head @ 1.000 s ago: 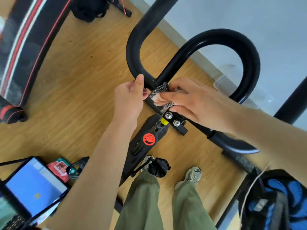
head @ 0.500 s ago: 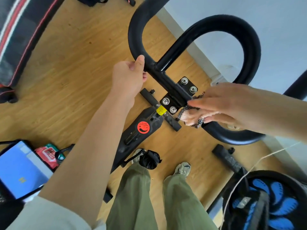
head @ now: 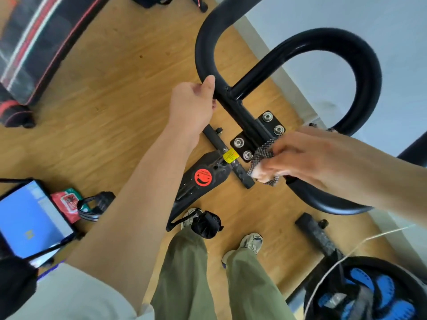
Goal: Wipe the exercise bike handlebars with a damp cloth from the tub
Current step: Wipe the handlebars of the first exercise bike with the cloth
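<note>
Two green trouser legs (head: 184, 273) stand nearest on the wood floor (head: 104, 112), with a lit tablet (head: 30, 218) low left. Next out is the bike stem with a red sticker (head: 202, 177). Right hand (head: 307, 158) grips the checkered cloth (head: 262, 153), bunched against the handlebars (head: 367, 72) just right of the four-bolt clamp plate (head: 258, 135). Cloth probably wraps the bar, but fingers hide the underside. Left hand (head: 191, 105) grips the bar left of the clamp, thumb up. Bar loops on towards the pale wall (head: 323, 15).

Our left hand (head: 191, 105) fisted, thumb up, arm stretched forward; our right hand (head: 298, 158) palm down, fingers (head: 275, 168) curled under.
</note>
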